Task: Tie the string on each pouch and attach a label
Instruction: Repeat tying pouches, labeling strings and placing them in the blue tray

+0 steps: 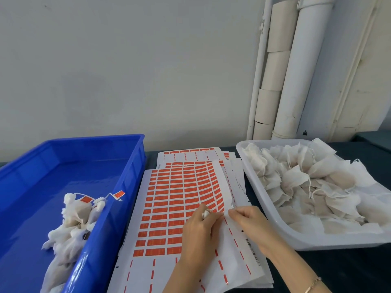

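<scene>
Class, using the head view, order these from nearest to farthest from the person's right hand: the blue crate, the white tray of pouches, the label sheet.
1. label sheet: in the middle, under the right hand, which pinches its edge.
2. white tray: just right of the hand, apart from it.
3. blue crate: far left, across the whole sheet.

A dark table (342, 265) carries a blue crate (131, 172), label sheets (173, 197) and a white tray (306, 240).
</scene>
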Demonstrator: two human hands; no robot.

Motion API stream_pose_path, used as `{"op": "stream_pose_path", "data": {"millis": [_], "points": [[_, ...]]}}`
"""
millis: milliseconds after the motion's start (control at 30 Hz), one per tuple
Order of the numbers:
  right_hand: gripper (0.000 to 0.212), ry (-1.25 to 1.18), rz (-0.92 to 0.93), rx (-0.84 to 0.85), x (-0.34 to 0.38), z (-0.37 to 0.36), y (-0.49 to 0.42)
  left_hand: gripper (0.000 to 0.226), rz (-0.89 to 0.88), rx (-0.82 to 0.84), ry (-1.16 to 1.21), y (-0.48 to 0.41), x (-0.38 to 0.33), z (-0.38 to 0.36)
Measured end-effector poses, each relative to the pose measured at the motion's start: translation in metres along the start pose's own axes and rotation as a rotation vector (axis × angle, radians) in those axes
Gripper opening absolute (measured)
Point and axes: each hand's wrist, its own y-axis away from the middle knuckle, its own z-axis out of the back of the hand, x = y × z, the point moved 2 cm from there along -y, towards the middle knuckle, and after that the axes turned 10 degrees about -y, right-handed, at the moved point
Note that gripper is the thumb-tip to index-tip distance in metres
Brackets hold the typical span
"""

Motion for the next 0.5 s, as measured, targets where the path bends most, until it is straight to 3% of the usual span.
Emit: {"op": "stream_pose_path", "data": {"millis": [500], "points": [[0.038, 0.034, -0.016, 0.067, -0.005, 0.006, -0.005, 0.019, 0.268, 0.168, 0.172, -0.014, 0.003, 0.003]]}}
